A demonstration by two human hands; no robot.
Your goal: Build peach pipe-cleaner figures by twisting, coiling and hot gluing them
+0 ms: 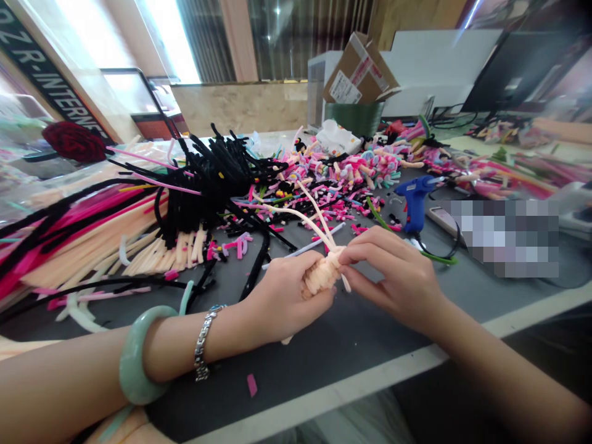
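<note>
My left hand (296, 296) is wrapped round a peach, coiled piece of fuzzy pipe cleaner (320, 277), held just above the grey table. At its upper right end my right hand (393, 271) pinches the same piece between thumb and fingers. Two long pale stems (308, 219) stick out of the piece toward the back left, and a short pale end pokes out below my right fingertips. Much of the coil is hidden inside my left palm.
A blue glue gun (414, 200) stands behind my right hand, near a phone-like device (444, 221). Black pipe cleaners (217, 166) are heaped at the back left, peach ones (106, 240) beside them. Cut colourful scraps (319, 200) cover the middle. The table's pale front edge (370, 385) runs close by.
</note>
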